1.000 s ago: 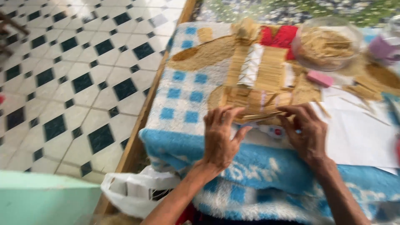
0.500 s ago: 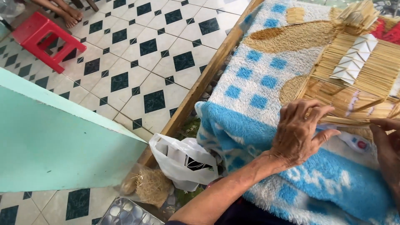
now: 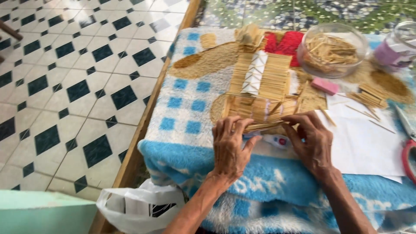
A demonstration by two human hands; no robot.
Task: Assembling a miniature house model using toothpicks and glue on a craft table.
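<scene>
Red-handled scissors [image 3: 408, 147] cut off; jar [image 3: 396, 45] blurred.

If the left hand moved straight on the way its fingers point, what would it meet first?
Probably the flat stick model: the left hand points away from the person, already pinching a thin stick strip at its near edge.

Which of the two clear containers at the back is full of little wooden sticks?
The round open bowl, behind the stick model. The jar at the far right edge shows only a pink band, no sticks.

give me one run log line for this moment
left hand: holds stick strip | right hand: holds strip's other end | under: stick model on blue towel | near: stick bowl, paper
</scene>
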